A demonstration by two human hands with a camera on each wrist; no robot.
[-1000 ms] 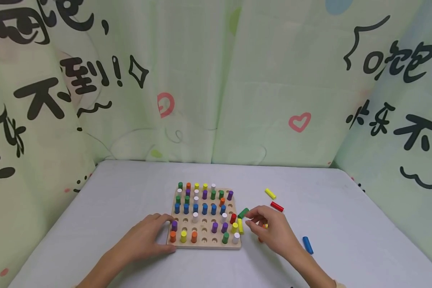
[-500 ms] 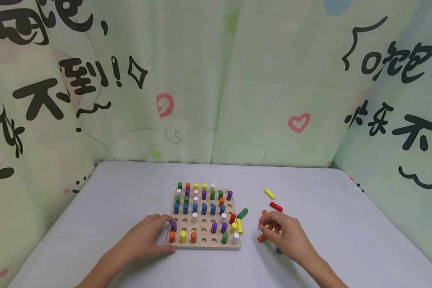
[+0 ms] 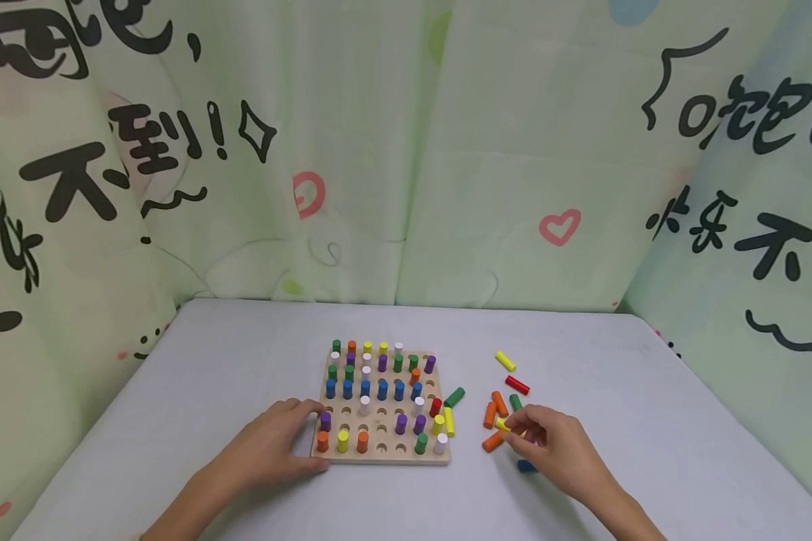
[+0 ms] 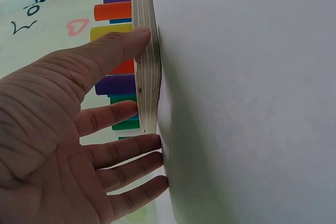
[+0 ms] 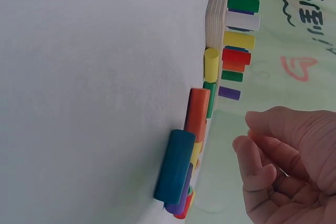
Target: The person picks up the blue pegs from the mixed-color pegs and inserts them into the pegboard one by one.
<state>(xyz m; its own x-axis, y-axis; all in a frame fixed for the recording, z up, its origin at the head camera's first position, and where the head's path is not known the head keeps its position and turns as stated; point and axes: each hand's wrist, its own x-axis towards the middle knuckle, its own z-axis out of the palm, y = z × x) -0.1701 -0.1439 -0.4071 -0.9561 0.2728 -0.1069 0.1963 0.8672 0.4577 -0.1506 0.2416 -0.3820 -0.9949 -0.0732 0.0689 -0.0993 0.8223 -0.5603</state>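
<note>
A wooden pegboard (image 3: pixel 406 460) stands upright with colored pegs in many of its holes; a row of blue pegs (image 3: pixel 382 390) crosses its middle. My left hand (image 3: pixel 277 443) rests at its front left corner, thumb against the front edge. In the left wrist view, the fairly straight fingers (image 4: pixel 126 150) touch the board's side and the table. My right hand (image 3: pixel 558 451) is over the loose pegs right of the board, fingertips beside a yellow peg (image 3: pixel 502 424). In the right wrist view, thumb and forefinger (image 5: pixel 247 156) are bent toward each other with nothing seen between them.
Near the right hand lie several orange pegs (image 3: pixel 492 441), a green peg (image 3: pixel 515 403) and a blue peg (image 3: pixel 526 466). A red peg (image 3: pixel 517 385) and another yellow peg (image 3: pixel 505 361) lie farther back. A patterned curtain (image 3: pixel 474 150) encloses the table.
My right hand has moved away from the board's right side to the right, uncovering several orange pegs and a green one. The left hand stays at the board's corner.
</note>
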